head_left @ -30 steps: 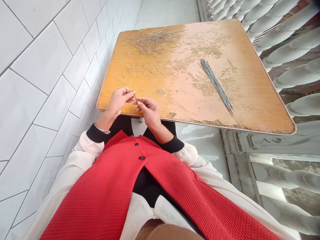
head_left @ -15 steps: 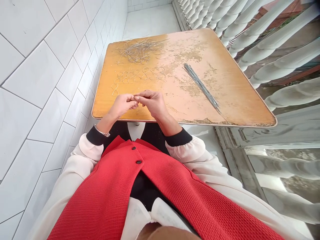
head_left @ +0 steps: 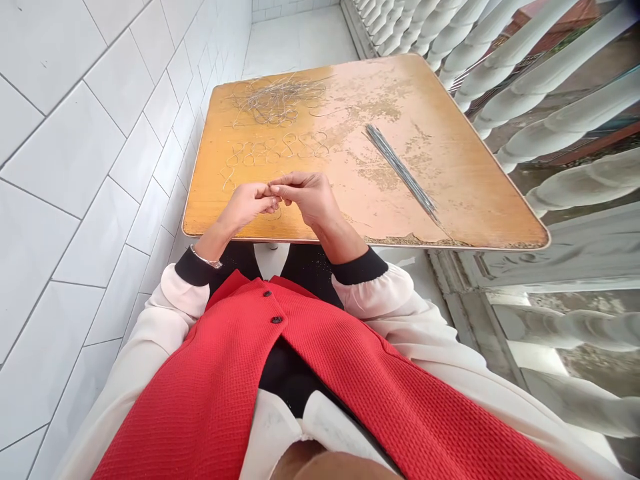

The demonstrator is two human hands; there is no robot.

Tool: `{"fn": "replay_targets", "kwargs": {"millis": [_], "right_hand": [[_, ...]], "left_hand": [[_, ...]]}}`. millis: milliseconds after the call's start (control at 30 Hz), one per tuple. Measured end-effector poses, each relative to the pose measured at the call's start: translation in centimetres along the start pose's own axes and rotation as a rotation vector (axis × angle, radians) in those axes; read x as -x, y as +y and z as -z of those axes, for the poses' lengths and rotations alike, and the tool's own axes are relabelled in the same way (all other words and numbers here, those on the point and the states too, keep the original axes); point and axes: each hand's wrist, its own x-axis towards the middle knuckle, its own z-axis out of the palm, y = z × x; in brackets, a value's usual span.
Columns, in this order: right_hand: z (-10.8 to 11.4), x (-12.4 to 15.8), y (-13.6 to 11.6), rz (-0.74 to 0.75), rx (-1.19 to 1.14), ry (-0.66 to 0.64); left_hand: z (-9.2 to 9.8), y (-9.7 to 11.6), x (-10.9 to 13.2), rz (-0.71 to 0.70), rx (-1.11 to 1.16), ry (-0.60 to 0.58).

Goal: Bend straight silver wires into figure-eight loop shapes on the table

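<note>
My left hand [head_left: 246, 208] and my right hand [head_left: 307, 195] meet fingertip to fingertip above the near edge of the wooden table [head_left: 480, 193]. Both are closed in a pinch around a thin wire, mostly hidden by the fingers; a faint curve of it shows just below them. Beyond the hands lies a row of wires bent into figure-eight loops [head_left: 290, 145]. One small bent wire [head_left: 229, 179] rests left of the row, near my left hand. A bundle of straight grey wires [head_left: 401, 172] lies slanted to the right of my right hand.
A tangled heap of thin wires [head_left: 280, 99] covers the table's far left part. White wall tiles [head_left: 65, 153] run along the left side. A white baluster railing [head_left: 545, 100] stands close on the right.
My right hand has risen slightly and its wrist has turned a little, while its fingertips stay against my left hand. The camera view has shifted slightly.
</note>
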Motion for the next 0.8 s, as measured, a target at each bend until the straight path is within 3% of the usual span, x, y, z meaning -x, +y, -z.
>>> {"fn": "replay_targets", "kwargs": {"millis": [133,433,633,800], "right_hand": [[-0.3,0.1,-0.8,-0.050,-0.062,-0.011],[-0.5,0.0,-1.0,-0.124,-0.157,0.136],[0.4,0.1,-1.0,-0.110,-0.106,0.096],[1.1,0.3,-1.5,-0.097,-0.021,0.010]], "left_hand": [[0.0,0.1,0.2,0.018,0.031,-0.010],[-0.3,-0.2,2.2,0.150,0.196,0.013],[-0.8,0.1,2.7,0.261,0.167,0.017],[-0.9,0.1,2.8,0.263,0.120,0.051]]}}
